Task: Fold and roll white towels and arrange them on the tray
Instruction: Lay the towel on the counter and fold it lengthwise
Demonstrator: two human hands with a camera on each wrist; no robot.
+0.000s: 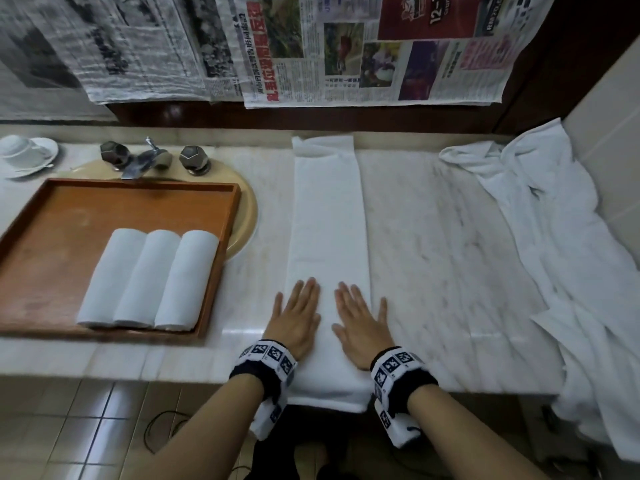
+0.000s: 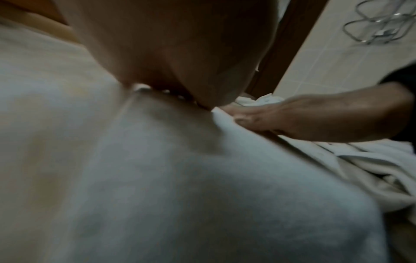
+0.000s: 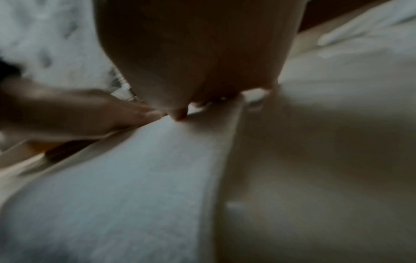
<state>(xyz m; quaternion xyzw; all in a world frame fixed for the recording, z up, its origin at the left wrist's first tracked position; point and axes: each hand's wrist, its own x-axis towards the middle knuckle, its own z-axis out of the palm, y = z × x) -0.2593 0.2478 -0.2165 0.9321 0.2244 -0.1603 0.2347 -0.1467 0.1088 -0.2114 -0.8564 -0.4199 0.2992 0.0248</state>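
A white towel [image 1: 327, 216] folded into a long narrow strip lies on the marble counter [image 1: 433, 244], running from the back wall to the front edge. My left hand [image 1: 297, 315] and right hand [image 1: 360, 320] lie flat side by side on its near end, fingers straight. Three rolled white towels [image 1: 149, 278] sit side by side in the wooden tray [image 1: 62, 216] at the left. In the left wrist view the towel [image 2: 202, 186] fills the frame, with my right hand [image 2: 292, 121] flat on it. In the right wrist view my left hand [image 3: 78, 113] lies on the towel [image 3: 135, 186].
A heap of loose white towels [image 1: 561, 237] covers the counter's right side up to the tiled wall. Behind the tray are a tap with two knobs [image 1: 152, 157] and a beige basin rim [image 1: 247, 216]. A cup and saucer [image 1: 24, 154] stand far left. Newspapers [image 1: 277, 46] hang behind.
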